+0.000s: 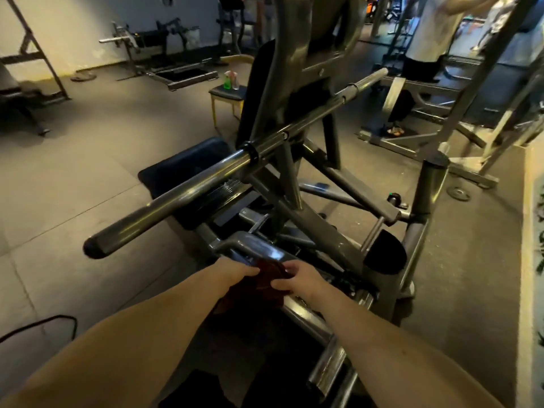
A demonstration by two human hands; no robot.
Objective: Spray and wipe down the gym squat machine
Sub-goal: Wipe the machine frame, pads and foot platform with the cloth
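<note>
The grey steel squat machine [312,231] fills the middle of the view, with a long round bar [188,195] slanting from lower left to upper right. A dark red cloth [259,287] lies bunched against a shiny low frame part [259,248]. My left hand [241,272] grips the cloth's left side. My right hand [300,279] pinches its right edge. Both forearms reach in from the bottom. A green spray bottle [227,81] stands on a small stool [228,94] far behind the machine.
Black pads [182,169] lie on the floor beside the machine. A person [426,39] stands at another rack at upper right. Other gym frames line the back wall. A black cable [44,322] crosses the floor at lower left. A small weight plate [459,193] lies at right.
</note>
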